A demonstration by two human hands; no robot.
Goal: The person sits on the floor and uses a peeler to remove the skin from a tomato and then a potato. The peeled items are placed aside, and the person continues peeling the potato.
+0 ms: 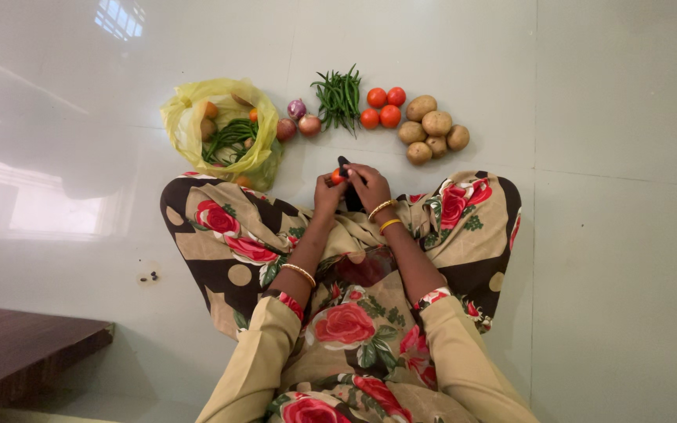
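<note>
I sit cross-legged on a pale tiled floor in a flowered dress. My left hand (327, 191) holds a small red tomato (338, 178) over my lap. My right hand (369, 186) grips a dark-handled tool (344, 166), probably a knife, with its tip against the tomato. Both hands touch at the tomato. On the floor just beyond them lie a bunch of green beans (340, 95), a few tomatoes (383, 108), several potatoes (431, 129) and onions (299, 120).
A yellow plastic bag (225, 125) with beans and round vegetables lies open at the left of the row. A dark wooden surface (17, 348) juts in at the lower left. Small dark specks (150, 276) mark the floor left of my knee.
</note>
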